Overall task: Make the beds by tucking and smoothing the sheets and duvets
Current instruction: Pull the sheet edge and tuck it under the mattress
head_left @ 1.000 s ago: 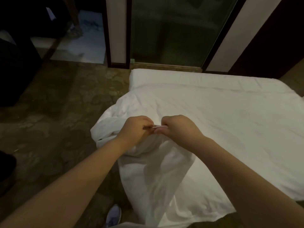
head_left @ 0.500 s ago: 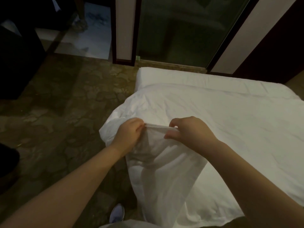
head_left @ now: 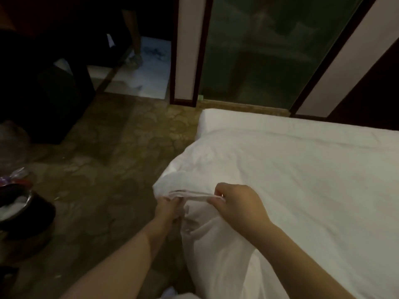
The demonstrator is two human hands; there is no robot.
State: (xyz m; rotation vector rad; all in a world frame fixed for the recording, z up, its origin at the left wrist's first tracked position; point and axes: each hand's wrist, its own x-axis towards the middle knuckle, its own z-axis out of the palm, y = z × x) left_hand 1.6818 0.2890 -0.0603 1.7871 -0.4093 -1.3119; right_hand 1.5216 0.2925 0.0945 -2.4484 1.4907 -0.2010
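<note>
A white duvet [head_left: 291, 180] covers the bed and hangs over its near left corner. Beyond it a strip of the white sheeted mattress [head_left: 248, 121] shows at the far edge. My left hand [head_left: 167, 207] grips the duvet's hem at the corner, fingers curled into the cloth. My right hand [head_left: 235, 201] pinches the same hem a short way to the right. The hem is stretched taut between the two hands, raised a little above the bed. Folds of duvet drop from the hem toward the floor.
Mottled brown floor [head_left: 103, 169] lies left of the bed. A dark bin with a white liner [head_left: 15, 210] stands at the left edge. Dark furniture [head_left: 43, 93] sits at the back left, a glass panel [head_left: 259, 50] behind the bed. Another person's leg and foot [head_left: 135, 50] show at the back.
My hands have drawn apart along the hem, stretching it taut. The left hand has slid down toward the corner. The view has swung left, so the bed now sits further right.
</note>
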